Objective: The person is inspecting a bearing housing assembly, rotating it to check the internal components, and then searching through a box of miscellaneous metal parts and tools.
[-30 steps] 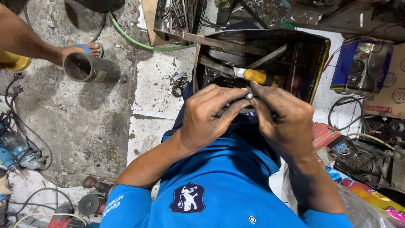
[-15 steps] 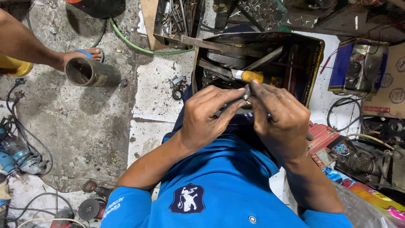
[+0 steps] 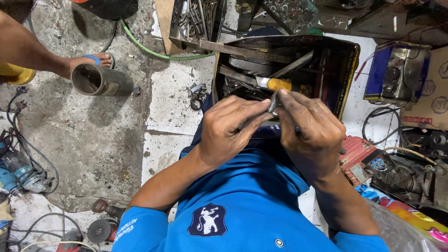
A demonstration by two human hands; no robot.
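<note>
Above my lap, in front of my blue shirt (image 3: 242, 205), my two hands met fingertip to fingertip. My left hand (image 3: 233, 130) curled inward, its thumb and forefinger pinching a small grey metal part (image 3: 272, 103) that stood nearly upright between the hands. My right hand (image 3: 312, 130) closed from the other side, its fingertips touching the same part near the top; both hands were pressed close together around it, and I could not tell the part's exact shape because the fingers hid most of it. A thin dark rod-like piece showed just below my right fingers, too hidden to identify.

Just beyond my hands lay an open black metal toolbox (image 3: 347, 70) crowded with flat steel tools, and a screwdriver with a yellow handle (image 3: 279, 84) rested across them, close behind my fingertips. To the left, on the stained concrete floor (image 3: 93, 140), a short rusty steel pipe (image 3: 95, 80) lay on its side beside another person's sandalled foot (image 3: 91, 60). A green hose (image 3: 149, 49) curved past the pipe. A blue power tool (image 3: 16, 175) with a tangled cord sat at the far left edge. To my right stood a red machine casing (image 3: 357, 151) and a grey fan grille (image 3: 399, 177).
</note>
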